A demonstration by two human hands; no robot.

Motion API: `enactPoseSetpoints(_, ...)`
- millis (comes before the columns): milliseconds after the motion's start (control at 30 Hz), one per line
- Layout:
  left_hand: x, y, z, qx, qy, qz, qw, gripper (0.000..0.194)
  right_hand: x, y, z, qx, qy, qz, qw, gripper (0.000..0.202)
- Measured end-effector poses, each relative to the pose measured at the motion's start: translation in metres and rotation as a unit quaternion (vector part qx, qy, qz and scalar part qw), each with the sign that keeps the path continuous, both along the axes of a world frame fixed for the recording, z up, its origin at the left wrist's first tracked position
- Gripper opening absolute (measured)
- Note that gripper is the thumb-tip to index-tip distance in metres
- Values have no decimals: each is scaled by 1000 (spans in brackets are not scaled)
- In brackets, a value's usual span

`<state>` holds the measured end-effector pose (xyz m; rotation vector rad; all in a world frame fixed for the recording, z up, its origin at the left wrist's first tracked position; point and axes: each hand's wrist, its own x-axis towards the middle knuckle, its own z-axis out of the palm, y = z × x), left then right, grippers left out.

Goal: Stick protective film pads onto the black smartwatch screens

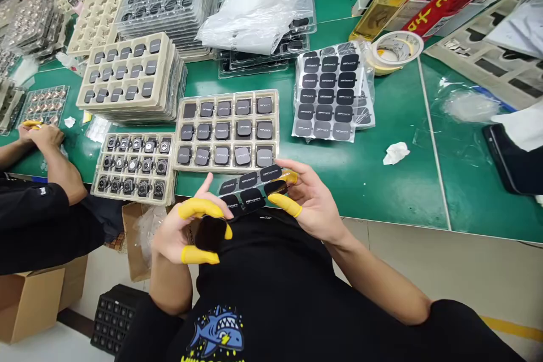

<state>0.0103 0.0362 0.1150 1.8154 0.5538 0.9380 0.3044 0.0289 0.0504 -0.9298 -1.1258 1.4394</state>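
Observation:
My left hand, in yellow finger cots, grips a dark, glossy square watch screen by its edges. With yellow-cotted thumb and finger, my right hand pinches a sheet of black printed stickers, which reaches across toward the left fingers. Just beyond both hands lies a beige tray whose pockets hold square dark pieces, most bearing the same printed label. To its left a second tray carries rows of watch bodies.
Further sticker sheets lie on the green table, near tape rolls and a bottle. Stacked trays stand behind. At left are a co-worker's hands; a cardboard box is on the floor.

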Motion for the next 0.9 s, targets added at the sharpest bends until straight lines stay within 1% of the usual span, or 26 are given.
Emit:
enactPoseSetpoints(67, 6, 8, 3, 6, 60, -46, 997, 55, -3, 1, 4, 7, 2, -3, 1000, 54)
enactPoseSetpoints(133, 13, 11, 3, 8, 81, -57, 995, 55, -5, 2, 7, 10, -1, -8, 1000, 53)
enactPoseSetpoints(267, 21, 4, 1, -24, 57, -15, 998, 54, -2, 4, 12, 1, -28, -8, 1000, 49)
enactPoseSetpoints(333, 22, 0, 2, -21, 60, 2, 998, 57, 3, 7, 16, 9, -81, 1, 997, 45)
enactPoseSetpoints(400, 20, -2, 4, -7, 58, 5, 998, 61, 10, 10, 20, 31, -154, -6, 988, 43)
enactPoseSetpoints(467, 19, -2, 5, 0, 54, 3, 999, 63, 15, 13, 23, 42, -188, -11, 981, 43)
enactPoseSetpoints(533, 19, -1, 6, -1, 52, 6, 999, 63, 17, 16, 26, 8, -152, 31, 988, 48)
enactPoseSetpoints(600, 19, -1, 5, 0, 52, 11, 999, 62, 15, 18, 26, -62, -80, 96, 990, 55)
enactPoseSetpoints(633, 19, 0, 5, 7, 52, 10, 999, 61, 13, 18, 25, -95, -50, 116, 987, 58)
enactPoseSetpoints(700, 18, 0, 5, 27, 58, 5, 998, 58, 8, 18, 24, -127, -15, 109, 986, 58)
enactPoseSetpoints(800, 18, -2, 3, 43, 45, -2, 998, 57, 1, 17, 22, -114, -15, 56, 992, 48)
enactPoseSetpoints(900, 19, -9, -4, -1, -5, 11, 1000, 57, -1, 16, 20, -120, -23, 38, 992, 48)
